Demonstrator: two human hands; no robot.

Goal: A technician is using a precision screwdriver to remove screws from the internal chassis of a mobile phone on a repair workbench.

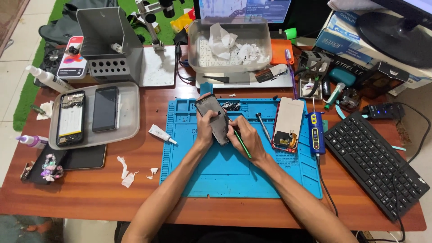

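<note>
My left hand [205,128] grips a dark phone frame [212,113], holding it tilted above the blue work mat [234,175]. My right hand [243,135] holds a thin green tool [243,145] like a pen, its tip against the frame's lower right edge. A detached phone screen [288,123] with a red rim lies face down on the mat to the right. Beside it rests a blue and yellow electric screwdriver [316,130]. A metal screwdriver [263,125] lies on the mat between my right hand and the screen.
A grey tray [128,126] at left holds an opened phone [71,119] and a dark phone [105,109]. A small white tube [162,134] and paper scraps [127,173] lie on the wooden table. A black keyboard [375,162] sits at right, a clear tub [229,47] with tissue behind.
</note>
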